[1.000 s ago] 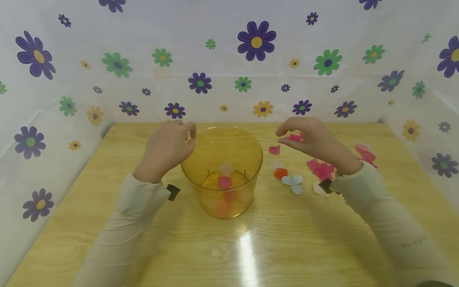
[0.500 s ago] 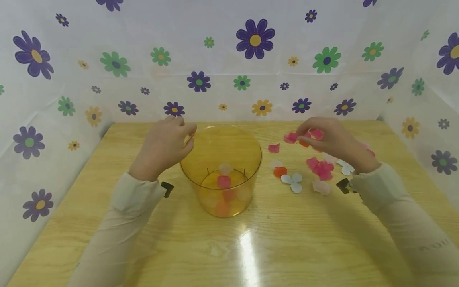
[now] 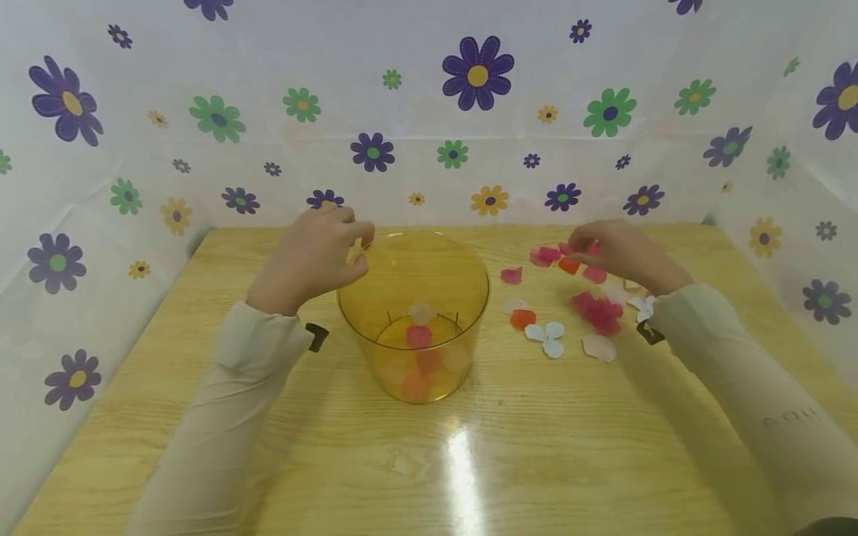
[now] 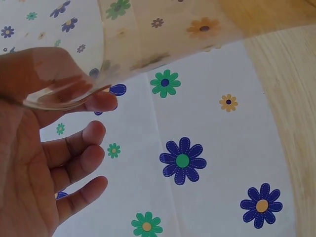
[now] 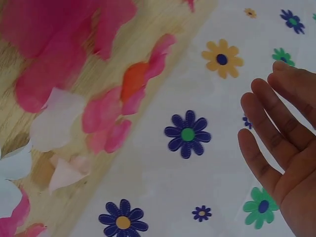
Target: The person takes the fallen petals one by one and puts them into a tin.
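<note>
A transparent amber bucket [image 3: 415, 283] stands mid-table with several pink, orange and pale petals [image 3: 418, 337] inside it. My left hand [image 3: 311, 257] is at its left rim, thumb and forefinger apart; through the see-through plastic [image 4: 173, 49] the thumb shows in the left wrist view, the other fingers loosely bent. My right hand [image 3: 623, 253] hovers over the petals at the back right, fingertips close to an orange petal [image 3: 569, 265]. In the right wrist view its fingers [image 5: 266, 128] are spread and loosely bent, with nothing seen between them.
Right of the bucket lie several loose petals: a pink cluster [image 3: 599, 313], a white flower piece [image 3: 547, 339], a red-orange petal [image 3: 523, 320] and a lone pink one [image 3: 512, 275]. A flower-print cloth [image 3: 402, 112] rises behind the wooden table [image 3: 362, 461].
My right hand has moved right across the petals, uncovering pink and orange ones. My left hand has stayed by the rim, its thumb and forefinger a little farther apart.
</note>
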`<action>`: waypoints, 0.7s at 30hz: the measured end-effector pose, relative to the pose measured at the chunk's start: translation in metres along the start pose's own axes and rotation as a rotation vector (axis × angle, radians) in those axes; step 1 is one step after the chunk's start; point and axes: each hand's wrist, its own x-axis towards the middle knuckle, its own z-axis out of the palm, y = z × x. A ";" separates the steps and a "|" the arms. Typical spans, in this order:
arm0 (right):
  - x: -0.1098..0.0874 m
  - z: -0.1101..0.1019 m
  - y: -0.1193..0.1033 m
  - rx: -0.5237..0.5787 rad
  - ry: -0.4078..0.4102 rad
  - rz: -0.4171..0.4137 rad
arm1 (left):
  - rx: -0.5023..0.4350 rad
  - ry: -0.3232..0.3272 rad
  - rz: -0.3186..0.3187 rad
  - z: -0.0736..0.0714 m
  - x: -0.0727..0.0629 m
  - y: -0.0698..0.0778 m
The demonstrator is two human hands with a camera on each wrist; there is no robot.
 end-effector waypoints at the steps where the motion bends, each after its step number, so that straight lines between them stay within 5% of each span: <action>1: 0.004 0.002 0.005 -0.004 -0.019 0.018 | -0.008 0.007 0.002 0.001 0.000 0.000; 8: 0.030 0.021 0.037 0.003 -0.138 0.156 | -0.045 0.071 0.001 0.007 -0.003 0.000; 15: 0.054 0.045 0.047 -0.087 -0.170 0.047 | -0.041 0.070 -0.010 0.009 -0.005 0.003; 21: 0.068 0.052 0.040 -0.114 -0.184 0.083 | -0.034 0.063 -0.031 0.009 -0.005 0.003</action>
